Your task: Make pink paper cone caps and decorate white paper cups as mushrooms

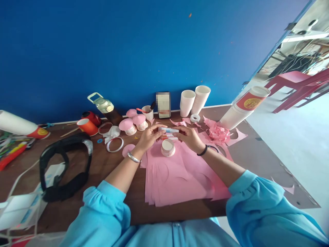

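Observation:
My left hand (pixel 151 135) and my right hand (pixel 189 136) pinch opposite ends of a small white-and-blue glue tube (pixel 168 130), held level above the table. Just below it stands a short patterned paper cup (pixel 168 147), with its pale round face upward. The cup rests on a stack of pink paper sheets (pixel 177 181) with curved cuts in them. Behind the cup, between my hands, lie small white and orange items (pixel 169 136), partly hidden. A pink paper disc (pixel 128 150) lies by my left wrist.
Several pink-topped cups (pixel 127 126) stand left of my hands, near a tape roll (pixel 114 144) and a black headset (pixel 65 168). Stacked white cups (pixel 187 103) line the blue wall. Crumpled pink scraps (pixel 218 132) and a leaning cup stack (pixel 244 107) are at right.

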Available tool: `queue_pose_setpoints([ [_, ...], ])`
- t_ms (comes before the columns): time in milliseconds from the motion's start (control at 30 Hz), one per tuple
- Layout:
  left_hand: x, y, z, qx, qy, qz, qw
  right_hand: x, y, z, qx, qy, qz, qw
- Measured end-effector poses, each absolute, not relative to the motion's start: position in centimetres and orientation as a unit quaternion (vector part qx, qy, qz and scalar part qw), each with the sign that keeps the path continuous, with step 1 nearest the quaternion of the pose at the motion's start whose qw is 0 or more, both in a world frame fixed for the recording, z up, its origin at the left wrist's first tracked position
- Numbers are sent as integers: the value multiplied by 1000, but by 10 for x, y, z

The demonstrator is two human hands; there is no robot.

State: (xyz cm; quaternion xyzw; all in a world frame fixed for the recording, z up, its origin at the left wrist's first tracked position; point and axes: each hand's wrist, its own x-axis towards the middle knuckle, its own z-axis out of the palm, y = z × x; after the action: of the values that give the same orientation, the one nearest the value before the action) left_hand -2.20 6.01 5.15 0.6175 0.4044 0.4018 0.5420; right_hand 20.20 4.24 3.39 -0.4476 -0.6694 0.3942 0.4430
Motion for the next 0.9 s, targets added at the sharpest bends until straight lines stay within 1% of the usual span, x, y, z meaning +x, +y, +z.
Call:
queue_pose_setpoints([
  [67, -19, 56, 53, 606, 408, 415, 542, 203, 39, 37, -443, -675, 389, 444],
  [233, -16, 52, 47, 568, 381, 419, 597, 210, 27, 40, -448, -682, 359, 453],
  [400, -19, 47, 44, 588, 371, 410, 590, 212, 17, 38, -444, -658, 411, 449],
  [500, -21, 47, 46, 593, 382, 412, 577, 207, 16, 35, -433, -623, 451, 469],
  [567, -24, 50, 47, 559, 402, 449, 569, 203, 19, 33, -419, -584, 486, 498],
  [633, -30, 55, 50, 495, 420, 520, 555, 200, 24, 29, -397, -530, 519, 541],
  [700, -37, 55, 54, 434, 418, 581, 547, 197, 30, 24, -379, -481, 539, 578],
  [733, -40, 52, 56, 423, 409, 590, 553, 196, 32, 22, -374, -464, 546, 589],
  [833, -44, 22, 60, 473, 375, 537, 589, 192, 37, 17, -367, -438, 558, 602],
  [900, -40, -8, 57, 563, 340, 471, 587, 189, 37, 15, -362, -427, 566, 605],
])
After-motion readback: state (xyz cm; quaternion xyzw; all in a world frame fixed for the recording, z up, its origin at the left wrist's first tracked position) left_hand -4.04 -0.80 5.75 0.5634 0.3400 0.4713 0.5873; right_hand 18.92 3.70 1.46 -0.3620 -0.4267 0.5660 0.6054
